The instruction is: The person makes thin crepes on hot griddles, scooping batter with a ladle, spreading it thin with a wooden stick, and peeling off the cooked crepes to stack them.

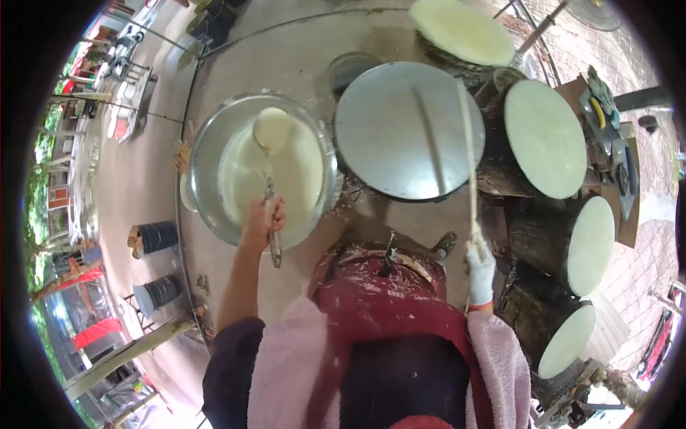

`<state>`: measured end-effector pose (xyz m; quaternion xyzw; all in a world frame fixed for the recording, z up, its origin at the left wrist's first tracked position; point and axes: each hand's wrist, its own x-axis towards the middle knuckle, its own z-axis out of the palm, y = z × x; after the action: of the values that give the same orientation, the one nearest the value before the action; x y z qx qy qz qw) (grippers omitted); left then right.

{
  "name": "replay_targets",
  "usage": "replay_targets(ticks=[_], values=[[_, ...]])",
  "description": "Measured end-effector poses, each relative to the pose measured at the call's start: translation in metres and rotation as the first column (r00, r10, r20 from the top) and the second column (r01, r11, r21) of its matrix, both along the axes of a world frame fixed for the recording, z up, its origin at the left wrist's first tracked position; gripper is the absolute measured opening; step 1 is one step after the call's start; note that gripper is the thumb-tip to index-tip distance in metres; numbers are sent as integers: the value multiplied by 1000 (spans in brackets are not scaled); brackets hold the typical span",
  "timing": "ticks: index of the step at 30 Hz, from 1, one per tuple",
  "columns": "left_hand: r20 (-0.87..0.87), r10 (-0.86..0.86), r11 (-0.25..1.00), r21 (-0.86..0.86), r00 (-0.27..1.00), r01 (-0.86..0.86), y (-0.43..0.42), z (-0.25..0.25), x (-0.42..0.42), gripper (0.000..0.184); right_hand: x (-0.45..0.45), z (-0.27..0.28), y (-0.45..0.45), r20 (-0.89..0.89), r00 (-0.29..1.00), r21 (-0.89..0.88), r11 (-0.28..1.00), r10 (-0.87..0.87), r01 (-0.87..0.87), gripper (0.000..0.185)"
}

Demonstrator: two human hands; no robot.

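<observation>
At eleven o'clock, a metal ladle (269, 171) with pale liquid (272, 127) is over a wide metal basin (205, 161), gripped in my bare left hand (266, 223). At one, a long stick (469, 150) rises from my gloved right hand (479, 268), closed around it. A round grey plate (386, 129) lies at twelve; pale discs (545, 139) range from one to three.

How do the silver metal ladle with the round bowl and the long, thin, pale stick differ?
The silver metal ladle ends in a round bowl; the long, thin, pale stick shows none.
The ladle is in the bare left hand, the stick in the white-gloved right hand.
The ladle looks shorter than the stick.
Both point away from the wearer.
</observation>
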<state>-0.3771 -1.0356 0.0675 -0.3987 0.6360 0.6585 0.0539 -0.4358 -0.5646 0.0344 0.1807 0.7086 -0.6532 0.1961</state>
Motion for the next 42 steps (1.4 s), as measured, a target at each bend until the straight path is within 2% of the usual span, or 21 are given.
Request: replay_targets(ticks=[2, 3, 4, 5, 8, 9, 12, 15, 18, 20, 22, 24, 26, 27, 29, 31, 34, 36, 38, 40, 42], values=[[200, -167, 966, -164, 965, 202, -69, -71, 34, 14, 30, 12, -70, 83, 994, -36, 997, 68, -66, 45], [258, -358, 801, -410, 897, 437, -86, -91, 46, 14, 42, 8, -89, 85, 983, 30, 986, 161, -164, 46], [354, -509, 519, -601, 785, 608, -98, -107, 55, 15, 54, -2, -103, 90, 964, 96, 961, 251, -259, 47], [478, -599, 161, -715, 643, 681, -106, -117, 57, 16, 66, -10, -113, 47, 973, 10, 974, 226, -226, 49], [520, -655, 216, -566, 548, 795, -115, -142, 31, 19, 87, 7, -140, 143, 985, -124, 989, 97, -80, 51], [522, -627, 237, -579, 578, 780, -123, -155, 17, 18, 93, 2, -142, 188, 978, 10, 995, 94, -97, 51], [424, -624, 208, -719, 656, 663, -149, -213, -16, 19, 107, -2, -148, 124, 990, -4, 997, 74, -74, 52], [569, -707, 17, -580, 420, 814, -171, -237, -17, 19, 127, -14, -151, 114, 979, 74, 982, 167, -176, 53], [342, -684, 624, -182, 644, 760, -153, -243, 34, 22, 151, -21, -159, 132, 960, 123, 957, 245, -262, 51], [258, -550, 835, 172, 794, 523, -131, -238, 75, 26, 172, -33, -155, 163, 940, 142, 936, 300, -323, 48], [247, -354, 840, 508, 902, 190, -106, -234, 119, 30, 196, -59, -147, 151, 915, 135, 910, 373, -393, 47], [-106, -279, 638, 722, 955, 266, -73, -240, 168, 37, 217, -68, -150, 244, 879, 121, 886, 410, -448, 45], [-56, 18, 574, 818, 998, 35, -22, -204, 182, 40, 238, -68, -156, 387, 828, 86, 878, 406, -470, 44], [-93, 132, 383, 923, 987, 36, -9, -200, 189, 36, 250, -89, -146, 402, 752, 102, 791, 522, -604, 42], [-104, 355, -41, 991, 929, 127, 14, -192, 197, 29, 274, -107, -124, 275, 791, -24, 826, 547, -563, 42], [-8, 453, 285, 949, 892, -136, 40, -129, 198, 28, 280, -88, -110, 211, 786, -45, 809, 581, -586, 42], [-32, 555, 421, 873, 832, -247, 47, -58, 208, 25, 280, -45, -99, 139, 743, 83, 740, 655, -668, 41], [-48, 625, 317, 928, 779, -198, 38, -1, 214, 24, 275, -34, -98, 46, 732, 104, 725, 680, -681, 43], [-97, 576, 83, 995, 812, 59, 12, 37, 220, 27, 269, -24, -101, -34, 729, 106, 728, 684, -677, 46], [-219, 508, -124, 938, 833, 323, -7, 106, 217, 29, 252, -10, -109, -107, 737, 99, 745, 667, -660, 49], [-540, 356, 405, 825, 763, 395, -45, 131, 210, 25, 242, 7, -122, -374, 779, 52, 850, 503, -524, 52]])
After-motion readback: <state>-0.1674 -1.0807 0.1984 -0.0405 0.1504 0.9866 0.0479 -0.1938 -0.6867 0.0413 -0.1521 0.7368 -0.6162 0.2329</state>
